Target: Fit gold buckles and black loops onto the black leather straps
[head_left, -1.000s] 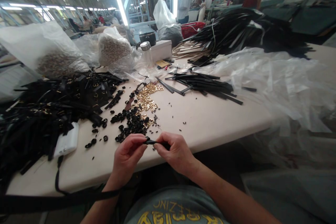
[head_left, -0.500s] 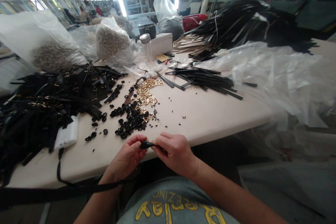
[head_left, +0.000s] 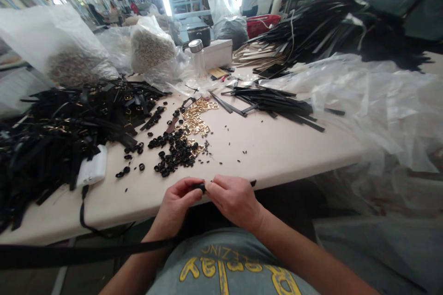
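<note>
My left hand (head_left: 178,200) and my right hand (head_left: 233,198) meet at the table's front edge, fingers pinched together on a small black strap piece (head_left: 200,187). Little of the piece shows between the fingertips. A long black strap (head_left: 86,251) runs from below my left wrist off to the left. Just beyond my hands lies a heap of small black loops (head_left: 175,152) with gold metal buckles (head_left: 195,120) behind it.
A large pile of black straps (head_left: 62,129) covers the table's left side, with a white box (head_left: 92,170) at its edge. Long black strips (head_left: 273,103) lie mid-table. Clear plastic sheeting (head_left: 374,106) drapes the right. Bags of parts (head_left: 152,50) and a jar (head_left: 197,57) stand behind.
My hands have drawn closer together, and less of the black piece shows between them than before. The view has shifted slightly.
</note>
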Action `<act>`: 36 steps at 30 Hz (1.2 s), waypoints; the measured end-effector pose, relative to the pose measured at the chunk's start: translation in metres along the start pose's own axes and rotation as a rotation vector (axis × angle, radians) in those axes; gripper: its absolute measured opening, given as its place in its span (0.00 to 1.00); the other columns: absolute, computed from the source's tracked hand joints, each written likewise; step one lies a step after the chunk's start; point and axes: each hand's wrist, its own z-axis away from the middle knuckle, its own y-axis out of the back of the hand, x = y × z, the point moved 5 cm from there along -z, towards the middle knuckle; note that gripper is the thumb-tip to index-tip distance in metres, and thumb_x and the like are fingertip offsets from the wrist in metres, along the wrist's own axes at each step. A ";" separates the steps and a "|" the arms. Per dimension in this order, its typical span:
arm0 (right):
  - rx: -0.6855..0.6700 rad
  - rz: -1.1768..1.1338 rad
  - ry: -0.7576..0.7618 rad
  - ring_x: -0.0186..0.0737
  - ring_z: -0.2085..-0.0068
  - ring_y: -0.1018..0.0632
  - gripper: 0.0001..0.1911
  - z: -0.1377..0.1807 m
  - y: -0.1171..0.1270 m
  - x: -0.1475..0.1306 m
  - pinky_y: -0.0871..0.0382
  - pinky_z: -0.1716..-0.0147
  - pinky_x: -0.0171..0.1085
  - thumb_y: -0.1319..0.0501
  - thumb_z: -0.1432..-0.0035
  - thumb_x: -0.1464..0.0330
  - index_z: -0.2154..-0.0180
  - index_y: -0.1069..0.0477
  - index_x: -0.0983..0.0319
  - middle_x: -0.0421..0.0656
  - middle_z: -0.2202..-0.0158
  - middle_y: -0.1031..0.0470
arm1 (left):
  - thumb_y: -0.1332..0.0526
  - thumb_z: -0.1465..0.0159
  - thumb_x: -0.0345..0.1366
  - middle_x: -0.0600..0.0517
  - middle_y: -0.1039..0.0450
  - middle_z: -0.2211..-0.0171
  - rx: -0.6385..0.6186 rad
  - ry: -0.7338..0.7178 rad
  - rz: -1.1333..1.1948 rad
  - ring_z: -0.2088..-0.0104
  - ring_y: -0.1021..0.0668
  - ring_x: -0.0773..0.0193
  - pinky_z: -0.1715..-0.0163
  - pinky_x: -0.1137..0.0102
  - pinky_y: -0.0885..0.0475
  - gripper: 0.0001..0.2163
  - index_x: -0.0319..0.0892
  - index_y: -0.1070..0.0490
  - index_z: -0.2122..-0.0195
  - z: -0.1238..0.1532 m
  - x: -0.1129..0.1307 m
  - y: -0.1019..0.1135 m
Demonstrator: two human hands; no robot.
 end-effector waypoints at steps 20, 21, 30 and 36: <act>-0.289 -0.338 -0.277 0.36 0.72 0.24 0.10 0.014 -0.015 0.019 0.39 0.72 0.32 0.43 0.35 0.65 0.68 0.29 0.61 0.41 0.72 0.23 | 0.35 0.40 0.41 0.52 0.25 0.74 -0.271 -0.052 -0.454 0.72 0.27 0.66 0.70 0.72 0.33 0.09 0.39 0.23 0.69 -0.002 0.017 -0.006; -0.313 -0.330 -0.295 0.35 0.73 0.26 0.10 0.013 -0.012 0.021 0.40 0.73 0.32 0.43 0.36 0.66 0.70 0.31 0.61 0.41 0.74 0.24 | 0.35 0.40 0.41 0.52 0.25 0.74 -0.282 -0.075 -0.506 0.72 0.27 0.65 0.70 0.72 0.33 0.09 0.39 0.23 0.69 -0.004 0.021 -0.006; -0.270 -0.418 -0.453 0.36 0.69 0.28 0.06 0.018 0.003 0.041 0.39 0.68 0.33 0.46 0.40 0.74 0.66 0.31 0.62 0.41 0.70 0.27 | 0.39 0.37 0.37 0.47 0.21 0.62 -0.142 -0.705 -1.218 0.60 0.23 0.57 0.57 0.63 0.29 0.07 0.45 0.22 0.63 -0.060 0.054 -0.007; -0.226 -0.520 -0.489 0.34 0.72 0.29 0.07 0.021 0.006 0.045 0.40 0.69 0.32 0.46 0.43 0.75 0.66 0.29 0.62 0.40 0.71 0.26 | 0.39 0.38 0.36 0.44 0.21 0.60 -0.071 -0.704 -1.594 0.58 0.23 0.51 0.54 0.59 0.31 0.09 0.41 0.23 0.59 -0.088 0.062 0.009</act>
